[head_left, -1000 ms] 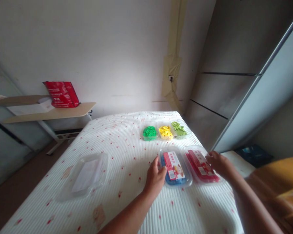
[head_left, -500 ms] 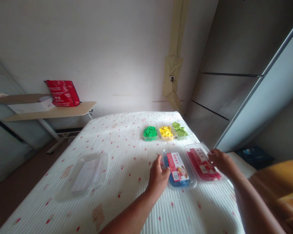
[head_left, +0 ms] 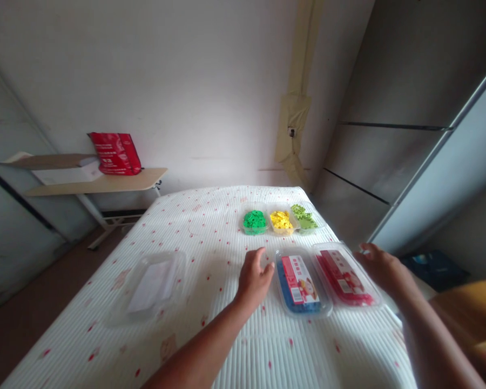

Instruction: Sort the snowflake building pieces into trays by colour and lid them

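My left hand (head_left: 256, 274) is open, just left of a clear lidded box of blue pieces (head_left: 302, 284) and apart from it. My right hand (head_left: 383, 268) has its fingers apart at the right side of a similar box of red pieces (head_left: 345, 276); whether a fingertip touches its rim I cannot tell. Both boxes lie side by side, each with a printed label. Behind them stand three clear tubs, with green pieces (head_left: 255, 221), yellow pieces (head_left: 282, 220) and light green pieces (head_left: 304, 217).
On the left of the dotted white bedding (head_left: 210, 237) lies a clear plastic container (head_left: 153, 286) with a white sheet in it. Beyond, a small table (head_left: 117, 181) holds a red bag (head_left: 116, 154) and a flat box (head_left: 67, 172). A tall cabinet (head_left: 389, 108) rises at the right.
My left hand has come off the blue box, moving left with its fingers spreading. My right hand has loosened and shifted slightly off the red box. The view has turned a little left.
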A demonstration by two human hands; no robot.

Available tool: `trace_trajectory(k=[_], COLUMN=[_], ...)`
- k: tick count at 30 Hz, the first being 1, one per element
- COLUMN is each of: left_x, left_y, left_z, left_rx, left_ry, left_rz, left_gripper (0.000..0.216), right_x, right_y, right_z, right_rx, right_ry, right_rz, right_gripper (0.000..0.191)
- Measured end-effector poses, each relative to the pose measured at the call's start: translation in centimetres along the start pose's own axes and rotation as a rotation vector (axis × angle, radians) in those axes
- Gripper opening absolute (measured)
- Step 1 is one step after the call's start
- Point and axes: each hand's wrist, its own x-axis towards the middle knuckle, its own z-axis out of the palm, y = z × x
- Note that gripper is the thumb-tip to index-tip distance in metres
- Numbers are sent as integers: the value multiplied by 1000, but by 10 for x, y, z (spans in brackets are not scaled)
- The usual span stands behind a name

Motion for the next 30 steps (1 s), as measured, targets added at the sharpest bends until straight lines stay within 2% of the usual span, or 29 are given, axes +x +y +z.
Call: trace_trajectory(k=[3, 7, 13, 16, 21, 25, 28, 30], left_x=[33, 70, 82, 77, 61, 31, -3, -27], left_y=[-4, -2, -4, -9, -18, -30, -40, -43], left_z=[-16, -28, -37, -43, -55, -72, -89, -100], left_rx=[178, 327, 396, 446, 516, 583, 665, 683], left_ry=[82, 18, -14, -28, -53, -55, -46, -39], left_rz=[102, 152, 120, 88, 56, 26, 0, 2], left_gripper=[34, 28, 31, 30, 31, 23, 22, 22], right_x=[-2, -14, -60, -88, -123, -134, -133, -132], right_y=[-13, -41, -100, -133, -178, -197, -204, -209], right_z=[-19, -35, -37, -27, 0, 17, 28, 35], right_rx=[37, 184, 407, 469, 513, 447, 371, 310], right_ry=[82, 141, 154, 86, 52, 168, 269, 284], right_rz=[-57, -216, -528, -664, -853, -908, -879, -859], right_gripper=[45, 40, 36, 32, 28, 27, 28, 30])
